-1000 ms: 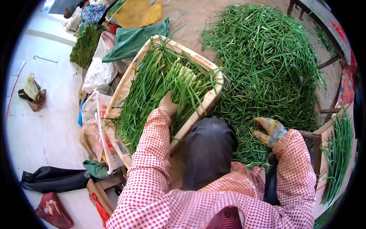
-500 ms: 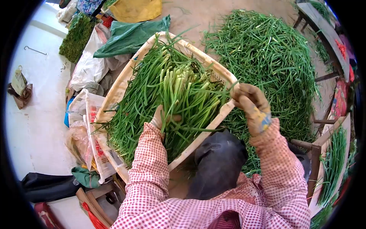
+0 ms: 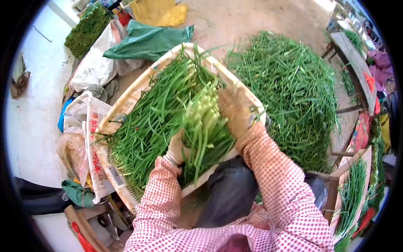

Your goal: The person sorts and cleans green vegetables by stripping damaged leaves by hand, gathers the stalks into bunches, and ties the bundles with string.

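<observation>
A pale plastic crate (image 3: 126, 97) stands left of my knee, filled with long green stalks (image 3: 147, 113). My left hand (image 3: 178, 148), in a light glove, is closed around a bunch of the stalks (image 3: 204, 111) whose pale cut ends point up and away from me. On the right side of that bunch is my right hand (image 3: 236, 110), in a dirty tan glove; it is smeared by motion, so its fingers cannot be made out clearly.
A large heap of loose green stalks (image 3: 289, 101) lies on the floor to the right. Beyond it runs a wooden bench (image 3: 354, 69). At the left are a white crate (image 3: 90, 143), a green sack (image 3: 149, 40) and a white sack (image 3: 94, 69). More stalks (image 3: 350, 197) lie at the lower right.
My right hand has come from beside the heap, past the crate's right rim, to the bunch. My left hand stays at the stalks, and the bunch's pale ends now stand closer together. The view has shifted.
</observation>
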Motion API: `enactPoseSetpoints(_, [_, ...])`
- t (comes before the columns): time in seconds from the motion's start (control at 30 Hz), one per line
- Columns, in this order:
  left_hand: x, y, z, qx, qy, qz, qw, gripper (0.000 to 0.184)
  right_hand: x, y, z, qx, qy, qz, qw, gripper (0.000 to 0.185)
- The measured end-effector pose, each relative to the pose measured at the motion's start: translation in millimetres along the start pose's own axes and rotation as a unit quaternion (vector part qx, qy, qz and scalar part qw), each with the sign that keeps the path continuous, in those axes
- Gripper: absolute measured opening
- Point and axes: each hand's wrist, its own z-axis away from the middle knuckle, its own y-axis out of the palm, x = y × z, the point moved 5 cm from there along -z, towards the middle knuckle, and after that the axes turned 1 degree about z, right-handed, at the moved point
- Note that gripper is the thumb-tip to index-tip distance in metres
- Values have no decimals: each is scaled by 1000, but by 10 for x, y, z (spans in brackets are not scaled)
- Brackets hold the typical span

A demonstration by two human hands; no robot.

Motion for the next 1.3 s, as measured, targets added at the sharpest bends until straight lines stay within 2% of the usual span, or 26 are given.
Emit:
enactPoseSetpoints(0.03, [-63, 122, 63, -6, 58, -229, 972, 76, -99, 4, -15, 38, 9, 6, 999, 72])
enactPoseSetpoints(0.1, [-183, 365, 210, -110, 134, -713, 679, 103, -298, 11, -33, 114, 26, 20, 993, 75])
enactPoseSetpoints(0.17, [-260, 582, 257, -44, 122, -719, 683, 107, -233, -1, 37, 101, 40, -33, 994, 75])
enactPoseSetpoints(0.27, [-554, 1002, 561, -23, 87, -780, 620, 113, -187, -36, 163, 85, 26, -73, 993, 72])
enactPoseSetpoints(0.37, [-656, 1140, 789, -46, 232, -795, 559, 122, -159, -12, 267, 67, 10, -73, 995, 72])
enactPoseSetpoints(0.47, [-534, 1300, 747, -60, 307, -751, 581, 126, -21, 167, 415, 82, 31, 36, 995, 70])
enactPoseSetpoints(0.5, [-541, 1352, 589, -21, 264, -681, 683, 127, 195, 398, 634, 89, 87, 132, 983, 76])
enactPoseSetpoints(0.57, [-482, 1313, 540, 54, 345, -417, 839, 123, -121, 393, 486, 197, -11, 23, 980, 73])
enactPoseSetpoints(0.6, [-440, 1066, 518, 57, 344, -416, 840, 112, -118, 387, 525, 197, -14, 24, 980, 73])
enactPoseSetpoints(0.67, [-431, 1037, 463, 107, 181, -376, 903, 84, -31, 438, 659, 245, -150, 192, 939, 83])
enactPoseSetpoints(0.73, [-344, 943, 496, 92, 161, -341, 921, 74, 18, 486, 893, 299, -184, 162, 922, 96])
enactPoseSetpoints(0.77, [-240, 981, 456, 84, 114, -194, 971, 69, 70, 527, 1004, 348, -221, 132, 902, 114])
enactPoseSetpoints(0.8, [-134, 1016, 419, 66, 72, -14, 995, 65, 96, 501, 1020, 226, -343, 314, 856, 122])
enactPoseSetpoints(0.83, [-29, 1051, 385, 36, 41, 147, 988, 61, 59, 511, 1043, 225, -345, 316, 855, 122])
enactPoseSetpoints(0.87, [41, 1126, 398, 58, 9, 202, 978, 59, -4, 446, 969, 186, -237, 198, 933, 122])
enactPoseSetpoints(0.9, [25, 1080, 410, 74, 98, -15, 992, 66, -68, 390, 912, 143, -123, 74, 979, 122])
enactPoseSetpoints(0.93, [9, 1033, 435, 34, 197, -317, 927, 73, 35, 384, 974, 94, -91, 70, 989, 99])
enactPoseSetpoints(0.97, [-109, 1169, 571, -34, 273, -503, 819, 80, -47, 253, 895, 94, -92, 70, 989, 99])
enactPoseSetpoints(1.03, [-239, 1437, 828, 49, 190, -755, 625, 65, -272, -97, 628, 57, -136, 120, 982, 64])
enactPoseSetpoints(1.07, [-384, 1517, 924, 167, 292, -684, 647, 72, -125, -31, 779, 38, -109, 68, 991, 36])
enactPoseSetpoints(1.1, [-555, 1571, 1029, 221, 273, -642, 682, 65, -42, 4, 857, 41, -113, 69, 990, 36])
enactPoseSetpoints(1.17, [-803, 1209, 822, 132, 114, -538, 825, 50, -3, 44, 1032, 104, -137, 133, 976, 34])
enactPoseSetpoints(1.2, [-914, 1150, 718, 105, 228, -499, 829, 39, 16, 138, 1148, 166, -223, 123, 953, 31])
enactPoseSetpoints(1.23, [-938, 1303, 667, 113, 248, -508, 817, 36, 140, 315, 1354, 223, -250, 180, 925, 31])
enactPoseSetpoints(1.27, [-746, 1241, 428, 187, 202, -514, 812, 37, 14, 356, 1446, 238, -205, 198, 928, 29])
enactPoseSetpoints(1.3, [-553, 1188, 195, 261, 157, -517, 800, 38, 159, 505, 1619, 276, -308, 292, 862, 26])
